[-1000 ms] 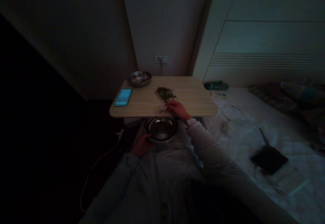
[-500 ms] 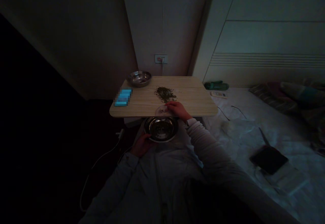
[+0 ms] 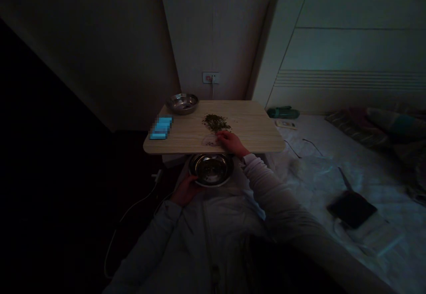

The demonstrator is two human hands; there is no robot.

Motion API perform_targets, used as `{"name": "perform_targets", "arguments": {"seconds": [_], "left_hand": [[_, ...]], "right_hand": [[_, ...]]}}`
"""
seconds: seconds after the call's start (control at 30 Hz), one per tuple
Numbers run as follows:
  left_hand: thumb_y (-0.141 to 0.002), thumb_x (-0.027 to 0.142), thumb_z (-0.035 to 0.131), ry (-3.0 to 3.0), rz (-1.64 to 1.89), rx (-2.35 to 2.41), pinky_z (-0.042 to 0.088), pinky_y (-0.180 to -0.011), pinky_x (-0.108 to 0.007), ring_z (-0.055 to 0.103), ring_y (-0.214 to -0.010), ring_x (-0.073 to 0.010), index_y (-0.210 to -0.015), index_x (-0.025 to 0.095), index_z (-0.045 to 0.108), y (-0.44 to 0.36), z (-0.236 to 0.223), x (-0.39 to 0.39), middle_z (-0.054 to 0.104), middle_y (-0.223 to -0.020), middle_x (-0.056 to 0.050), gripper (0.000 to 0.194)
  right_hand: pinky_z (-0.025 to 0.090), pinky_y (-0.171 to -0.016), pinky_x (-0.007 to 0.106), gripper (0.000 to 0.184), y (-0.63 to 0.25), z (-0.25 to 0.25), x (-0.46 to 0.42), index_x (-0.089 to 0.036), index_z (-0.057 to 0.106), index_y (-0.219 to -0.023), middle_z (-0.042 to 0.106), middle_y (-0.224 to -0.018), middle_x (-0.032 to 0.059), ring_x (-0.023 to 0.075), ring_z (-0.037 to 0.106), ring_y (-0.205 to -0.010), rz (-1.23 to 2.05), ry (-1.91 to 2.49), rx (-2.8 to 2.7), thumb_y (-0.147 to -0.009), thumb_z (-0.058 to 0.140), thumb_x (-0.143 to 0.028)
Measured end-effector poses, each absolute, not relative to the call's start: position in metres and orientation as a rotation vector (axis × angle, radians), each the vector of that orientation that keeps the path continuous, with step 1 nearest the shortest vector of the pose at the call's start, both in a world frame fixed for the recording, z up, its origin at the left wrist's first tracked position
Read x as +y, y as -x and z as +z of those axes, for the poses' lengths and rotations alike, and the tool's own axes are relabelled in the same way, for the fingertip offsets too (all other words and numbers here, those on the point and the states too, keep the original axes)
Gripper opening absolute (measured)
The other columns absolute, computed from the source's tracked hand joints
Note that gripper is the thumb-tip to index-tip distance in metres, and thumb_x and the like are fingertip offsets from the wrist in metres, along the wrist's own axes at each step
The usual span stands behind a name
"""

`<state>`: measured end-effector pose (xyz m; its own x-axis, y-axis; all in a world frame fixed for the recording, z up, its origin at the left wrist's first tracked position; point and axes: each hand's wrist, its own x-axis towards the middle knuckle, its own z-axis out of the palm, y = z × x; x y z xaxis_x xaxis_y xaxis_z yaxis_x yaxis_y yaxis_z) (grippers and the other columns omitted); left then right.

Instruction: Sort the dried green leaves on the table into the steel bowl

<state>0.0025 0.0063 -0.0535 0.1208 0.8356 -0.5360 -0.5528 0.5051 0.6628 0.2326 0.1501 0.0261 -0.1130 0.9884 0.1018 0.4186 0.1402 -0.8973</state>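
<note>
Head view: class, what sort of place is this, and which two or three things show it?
Probably a bedroom, dimly lit. A pale panelled headboard stands at the right, with a white bed sheet before it and rumpled bedding heaped on top.

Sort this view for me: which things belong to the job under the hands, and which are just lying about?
In the job:
near metal bowl, held by the left hand
small clear dish or lid, at the right hand
small green bits, heaped on the wooden tabletop

Apparently just lying about:
lit phone-like device
green bottle
dark flat object
far metal bowl, untouched, possibly spare
</note>
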Motion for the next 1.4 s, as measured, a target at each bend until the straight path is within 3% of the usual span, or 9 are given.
{"name": "perform_targets", "arguments": {"seconds": [0.2,0.33,0.43,0.53,0.7,0.93,1.1,1.4], "left_hand": [[-0.077,0.009,0.079,-0.326,1.061,1.025,0.069,-0.092,-0.043,0.081,-0.109,-0.0294,-0.135,0.028,0.071,-0.004,-0.051,0.004,0.084,-0.119,-0.007,0.061],[-0.076,0.011,0.08,-0.334,1.067,1.003,0.068,-0.09,-0.043,0.081,-0.107,-0.0301,-0.137,0.028,0.07,-0.003,-0.055,0.004,0.084,-0.118,-0.008,0.064],[-0.075,0.008,0.081,-0.299,1.08,1.01,0.068,-0.092,-0.044,0.081,-0.107,-0.0312,-0.127,0.025,0.074,-0.004,-0.058,0.004,0.084,-0.11,-0.008,0.056],[-0.076,0.007,0.081,-0.284,1.07,0.978,0.068,-0.088,-0.042,0.082,-0.099,-0.0297,-0.119,0.025,0.075,-0.005,-0.058,0.004,0.085,-0.103,-0.007,0.047],[-0.073,0.006,0.083,-0.297,1.095,0.966,0.068,-0.08,-0.037,0.08,-0.086,-0.0247,-0.121,0.027,0.074,-0.005,-0.057,0.003,0.084,-0.099,-0.004,0.053],[-0.075,0.008,0.084,-0.29,1.081,1.011,0.067,-0.079,-0.035,0.08,-0.088,-0.0245,-0.107,0.024,0.073,-0.002,-0.061,0.006,0.082,-0.097,-0.005,0.038],[-0.075,0.009,0.083,-0.324,1.066,0.995,0.069,-0.082,-0.038,0.081,-0.094,-0.0265,-0.123,0.025,0.073,-0.003,-0.056,0.005,0.083,-0.104,-0.005,0.051],[-0.074,0.006,0.08,-0.281,1.054,1.055,0.067,-0.093,-0.042,0.081,-0.113,-0.0323,-0.128,0.024,0.074,-0.006,-0.046,0.003,0.085,-0.116,-0.008,0.057]], "right_hand": [[0.06,-0.097,0.037,0.025,-0.236,0.024,0.154,-0.02,0.082,-0.111,0.085,-0.094,0.005,0.0201,0.074,-0.088,1.004,1.328,-1.48,-0.093,0.07,-0.033],[0.059,-0.087,0.034,0.025,-0.247,0.027,0.152,-0.02,0.08,-0.105,0.083,-0.086,0.0033,0.0193,0.07,-0.083,1.022,1.311,-1.422,-0.086,0.069,-0.032],[0.058,-0.082,0.033,0.023,-0.262,0.029,0.149,-0.021,0.079,-0.097,0.08,-0.078,0.0016,0.02,0.07,-0.079,0.987,1.363,-1.362,-0.082,0.065,-0.03],[0.058,-0.083,0.034,0.019,-0.276,0.03,0.147,-0.023,0.077,-0.089,0.077,-0.074,0.001,0.0211,0.07,-0.078,0.889,1.455,-1.318,-0.078,0.062,-0.029],[0.059,-0.087,0.036,0.022,-0.278,0.029,0.143,-0.023,0.077,-0.087,0.076,-0.074,0.0004,0.0229,0.071,-0.08,0.813,1.52,-1.332,-0.075,0.059,-0.029],[0.058,-0.087,0.034,0.018,-0.272,0.029,0.139,-0.024,0.077,-0.086,0.077,-0.075,-0.0004,0.0209,0.072,-0.081,0.789,1.525,-1.409,-0.077,0.062,-0.026],[0.058,-0.082,0.032,0.016,-0.274,0.027,0.139,-0.024,0.077,-0.083,0.076,-0.07,-0.0023,0.019,0.071,-0.075,0.858,1.47,-1.409,-0.075,0.063,-0.025],[0.056,-0.082,0.031,0.019,-0.278,0.024,0.142,-0.024,0.077,-0.083,0.073,-0.067,-0.0028,0.0196,0.069,-0.075,0.87,1.455,-1.322,-0.073,0.062,-0.026]]}}
